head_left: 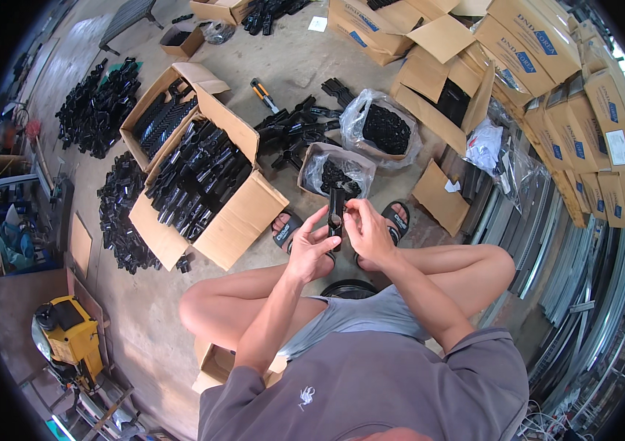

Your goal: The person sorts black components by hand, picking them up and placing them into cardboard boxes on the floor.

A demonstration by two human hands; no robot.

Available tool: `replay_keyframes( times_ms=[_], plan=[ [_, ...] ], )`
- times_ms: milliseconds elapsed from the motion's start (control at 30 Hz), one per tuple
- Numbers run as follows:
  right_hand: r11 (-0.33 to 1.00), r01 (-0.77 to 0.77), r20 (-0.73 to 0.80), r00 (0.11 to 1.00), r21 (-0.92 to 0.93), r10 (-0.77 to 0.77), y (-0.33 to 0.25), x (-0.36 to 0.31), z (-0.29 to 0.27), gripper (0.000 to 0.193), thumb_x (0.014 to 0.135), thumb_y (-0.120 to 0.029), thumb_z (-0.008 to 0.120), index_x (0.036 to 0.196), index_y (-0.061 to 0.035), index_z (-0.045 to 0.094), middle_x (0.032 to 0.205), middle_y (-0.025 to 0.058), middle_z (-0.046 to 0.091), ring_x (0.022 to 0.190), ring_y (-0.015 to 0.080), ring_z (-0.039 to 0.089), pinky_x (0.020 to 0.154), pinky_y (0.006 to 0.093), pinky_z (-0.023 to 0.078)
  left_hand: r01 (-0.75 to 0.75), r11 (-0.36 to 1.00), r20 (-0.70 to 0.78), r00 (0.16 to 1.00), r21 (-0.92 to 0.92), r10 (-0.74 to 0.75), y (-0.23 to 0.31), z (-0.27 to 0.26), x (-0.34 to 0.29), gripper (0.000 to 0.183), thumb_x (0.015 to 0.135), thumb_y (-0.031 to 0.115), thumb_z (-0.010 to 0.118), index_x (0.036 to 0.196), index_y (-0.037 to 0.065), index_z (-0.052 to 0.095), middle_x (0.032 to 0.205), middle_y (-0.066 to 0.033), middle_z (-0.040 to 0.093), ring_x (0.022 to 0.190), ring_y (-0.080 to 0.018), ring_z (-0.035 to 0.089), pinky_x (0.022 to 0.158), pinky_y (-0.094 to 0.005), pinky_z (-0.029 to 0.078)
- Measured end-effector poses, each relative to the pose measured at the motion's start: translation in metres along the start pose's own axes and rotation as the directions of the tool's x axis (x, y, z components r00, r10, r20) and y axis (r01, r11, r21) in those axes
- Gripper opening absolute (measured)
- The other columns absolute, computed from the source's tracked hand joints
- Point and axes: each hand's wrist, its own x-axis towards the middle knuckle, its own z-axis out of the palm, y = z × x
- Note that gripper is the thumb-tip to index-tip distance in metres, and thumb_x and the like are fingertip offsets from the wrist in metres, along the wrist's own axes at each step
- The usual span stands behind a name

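Between my two hands, in front of my lap, I hold a long black clamp-like part (337, 198) upright. My left hand (309, 248) is closed around its lower left side, thumb across the front. The fingers of my right hand (368, 234) are bent against its right side; whether they also pinch a small piece is too small to tell. Just beyond my hands sits a small carton lined with clear plastic (360, 175), holding small black pieces (337, 179). Behind it, a clear plastic bag (353, 121) contains more small black pieces (386, 131).
At left stands an open carton (243, 226) packed with black parts, with piles of similar parts (99, 106) beside it. A tool with an orange handle (259, 91) lies near loose black parts (299, 125). Stacked cartons (525, 44) and metal profiles (555, 272) line the right.
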Motion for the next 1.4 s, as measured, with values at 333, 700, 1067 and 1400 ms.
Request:
replay_keyframes(
  times_ms=[333,700,1067,1400],
  plan=[
    [0.99,0.073,-0.079,0.993,-0.12,-0.083,-0.001,0.002,0.004,0.016,0.097,-0.015,0.055,0.091,-0.0004,0.058,0.083,0.0193,0.061,0.076,0.0407,0.061,0.066,0.0491,0.048,0.028,0.999,0.008,1.0,-0.03,-0.028,0.003,0.005,-0.002,0.074,0.084,-0.012,0.067,0.15,0.006,0.036,0.12,-0.0153,0.066,0.105,-0.0188,0.066,0.092,-0.0327,0.054],
    [0.929,-0.328,-0.149,0.941,-0.172,0.304,0.068,0.041,0.015,0.047,0.103,-0.035,0.045,0.075,-0.001,0.061,0.075,0.0261,0.063,0.076,0.0482,0.062,0.067,0.0549,0.046,-0.114,0.581,-0.074,0.954,0.806,0.29,-0.004,-0.011,0.006,0.064,0.08,-0.008,0.07,0.14,0.009,0.054,0.119,-0.013,0.069,0.103,-0.0229,0.069,0.09,-0.0339,0.053],
    [0.45,-0.279,-0.175,0.95,-0.848,0.259,0.211,0.161,-0.045,0.016,0.087,-0.017,0.06,0.092,-0.0111,0.075,0.098,0.0127,0.072,0.097,0.0316,0.068,0.092,0.046,0.049,0.026,-0.077,0.006,0.922,0.997,0.388,0.001,-0.02,0.011,0.078,0.071,0.004,0.077,0.142,0.019,0.05,0.079,-0.0183,0.065,0.075,-0.0368,0.067,0.078,-0.0464,0.052],
    [0.359,-0.364,-0.138,0.841,-0.86,0.524,0.229,0.201,-0.026,0.021,0.084,-0.013,0.061,0.1,-0.0083,0.072,0.105,0.0191,0.072,0.102,0.0338,0.069,0.098,0.0448,0.048,-0.001,0.116,-0.036,0.946,0.993,0.321,0.008,-0.018,0.024,0.083,0.074,-0.001,0.073,0.148,0.015,0.039,0.089,-0.0203,0.068,0.081,-0.0389,0.067,0.075,-0.0478,0.051]
  ],
)
